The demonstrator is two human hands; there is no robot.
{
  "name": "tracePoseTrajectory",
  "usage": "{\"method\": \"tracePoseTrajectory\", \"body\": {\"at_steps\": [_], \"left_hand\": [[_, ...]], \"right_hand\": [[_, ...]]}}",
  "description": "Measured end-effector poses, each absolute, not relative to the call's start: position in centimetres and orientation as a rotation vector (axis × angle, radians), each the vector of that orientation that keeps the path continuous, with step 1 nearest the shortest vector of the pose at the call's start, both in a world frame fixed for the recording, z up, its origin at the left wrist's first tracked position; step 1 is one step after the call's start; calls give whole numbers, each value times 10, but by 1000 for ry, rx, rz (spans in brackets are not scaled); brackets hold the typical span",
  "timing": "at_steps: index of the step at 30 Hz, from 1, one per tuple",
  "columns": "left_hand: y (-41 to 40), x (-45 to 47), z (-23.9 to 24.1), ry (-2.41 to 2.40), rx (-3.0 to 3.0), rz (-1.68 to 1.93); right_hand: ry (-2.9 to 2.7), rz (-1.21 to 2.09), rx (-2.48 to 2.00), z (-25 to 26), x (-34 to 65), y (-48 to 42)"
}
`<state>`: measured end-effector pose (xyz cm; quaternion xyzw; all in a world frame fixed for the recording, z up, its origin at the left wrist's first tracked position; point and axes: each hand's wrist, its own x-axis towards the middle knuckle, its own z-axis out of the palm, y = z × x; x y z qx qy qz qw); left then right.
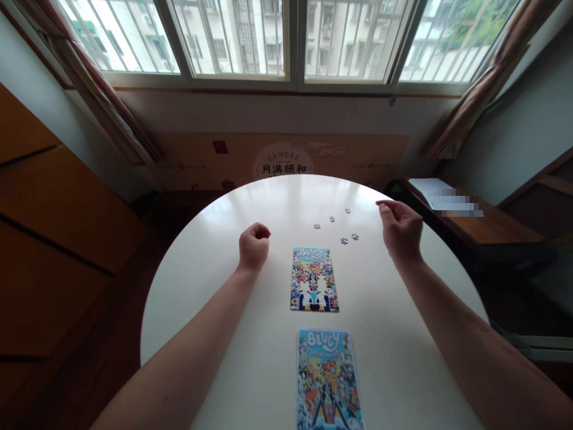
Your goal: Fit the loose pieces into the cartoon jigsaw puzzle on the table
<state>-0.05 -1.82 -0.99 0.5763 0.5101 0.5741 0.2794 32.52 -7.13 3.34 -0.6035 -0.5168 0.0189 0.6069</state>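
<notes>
My left hand [254,246] rests as a loose fist on the white round table [215,233], with nothing showing in it. Over the table's right rim is my right hand [400,230], thumb and forefinger pinched together; anything between them is too small to make out. Between my hands lies a partly filled "Bluey" jigsaw puzzle [314,269] with white gaps around its middle. Several loose puzzle pieces, such as one piece [317,226] and another piece [355,237], lie beyond it. Nearer me is a matching picture sheet [326,370], cut off by the lower edge of view.
Beyond the table stands a long printed cardboard box [188,158] below barred windows. A wooden bench [487,224] with papers [432,190] on it is at the right. An orange-brown cabinet [54,239] stands at the left.
</notes>
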Motion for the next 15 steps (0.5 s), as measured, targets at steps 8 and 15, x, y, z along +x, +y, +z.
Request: {"method": "tracePoseTrajectory", "body": {"at_steps": [8,15], "left_hand": [[-18,-2,-9,1366,1549,1547],[-18,-4,-9,1371,1559,1539]], "right_hand": [[-1663,286,-2001,32,355,7],[-1679,361,-2082,9,362,53]]}}
